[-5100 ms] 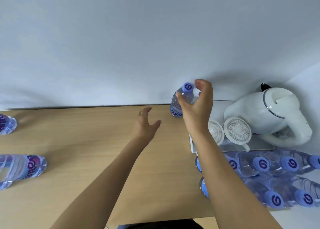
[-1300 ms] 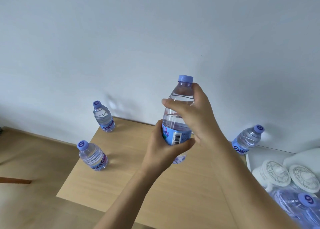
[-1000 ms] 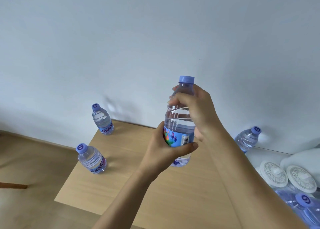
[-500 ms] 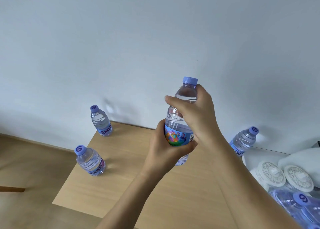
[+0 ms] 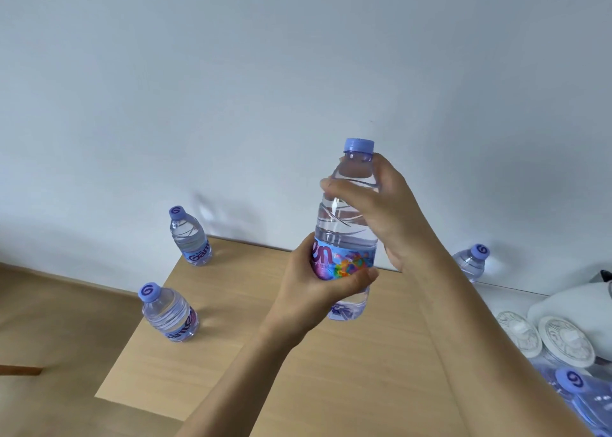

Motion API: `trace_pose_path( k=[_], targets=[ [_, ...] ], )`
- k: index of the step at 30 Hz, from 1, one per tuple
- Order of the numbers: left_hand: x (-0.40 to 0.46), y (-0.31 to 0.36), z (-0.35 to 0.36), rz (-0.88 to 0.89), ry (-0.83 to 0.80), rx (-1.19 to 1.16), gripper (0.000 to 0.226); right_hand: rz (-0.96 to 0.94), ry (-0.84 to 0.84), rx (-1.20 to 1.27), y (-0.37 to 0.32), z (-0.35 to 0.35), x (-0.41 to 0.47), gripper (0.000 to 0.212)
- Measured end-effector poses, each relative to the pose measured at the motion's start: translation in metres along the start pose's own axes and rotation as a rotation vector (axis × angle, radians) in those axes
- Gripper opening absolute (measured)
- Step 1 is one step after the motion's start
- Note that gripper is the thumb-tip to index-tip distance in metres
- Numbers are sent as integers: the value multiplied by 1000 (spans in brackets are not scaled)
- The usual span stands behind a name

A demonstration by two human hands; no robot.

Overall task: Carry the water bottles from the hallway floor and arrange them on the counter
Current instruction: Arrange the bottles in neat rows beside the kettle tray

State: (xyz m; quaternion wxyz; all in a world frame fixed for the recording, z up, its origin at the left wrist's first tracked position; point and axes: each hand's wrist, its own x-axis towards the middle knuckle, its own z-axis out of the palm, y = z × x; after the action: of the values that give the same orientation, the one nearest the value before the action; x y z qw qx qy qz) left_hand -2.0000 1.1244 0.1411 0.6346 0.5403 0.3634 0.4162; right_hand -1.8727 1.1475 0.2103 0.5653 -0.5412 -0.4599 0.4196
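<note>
- Pale blue-grey wall point(image 5: 231, 89) is seen behind everything; a light wooden counter point(image 5: 347, 370) is set against its foot, and wooden flooring point(image 5: 56, 330) is seen to the left of the counter.
- Near the counter's left front edge, an upright bottle point(image 5: 169, 314) with a lilac cap is stood.
- Further back, at the counter's left rear corner close to the wall, a second upright bottle point(image 5: 190, 238) is stood, well apart from the first.
- Above the middle of the counter, a held bottle point(image 5: 346, 224) is kept upright and clear of the wood by both hands; its cap point(image 5: 359, 145) is left uncovered.
- The left hand point(image 5: 318, 291) is wrapped around the coloured label band point(image 5: 344, 261) from the left, its fingers curled behind and its thumb point(image 5: 359, 279) pressed across the front below the label.
- The right hand point(image 5: 387, 211) is closed around the clear shoulder of the held bottle from the right, just under the cap, with one finger point(image 5: 344, 190) laid across the front.
- At the counter's right rear, beside the wall, a third upright bottle point(image 5: 470, 264) is partly hidden by the right forearm.
- To the right of the counter, a white tray point(image 5: 503, 297) is seen carrying two patterned white lids point(image 5: 543, 337) and a white kettle point(image 5: 569, 310), only partly in view.
- At the counter's front right corner, more capped bottles point(image 5: 583, 397) are seen lying, cut off by the edge of the view.
</note>
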Motion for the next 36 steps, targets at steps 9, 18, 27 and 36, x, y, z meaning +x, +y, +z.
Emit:
trace_pose_path(
  k=[9,18,27,36],
  targets=[
    [-6,1,4,16,4,70,47,-24,114,77,1,8,-6,17],
    [-3,9,-4,-51,-163,34,42,78,-144,311,-2,-12,2,22],
    [-2,5,15,19,64,160,43,-5,208,96,9,0,-9,25],
    [3,17,6,-74,-157,137,43,58,-83,352,1,-29,7,14]
  ],
)
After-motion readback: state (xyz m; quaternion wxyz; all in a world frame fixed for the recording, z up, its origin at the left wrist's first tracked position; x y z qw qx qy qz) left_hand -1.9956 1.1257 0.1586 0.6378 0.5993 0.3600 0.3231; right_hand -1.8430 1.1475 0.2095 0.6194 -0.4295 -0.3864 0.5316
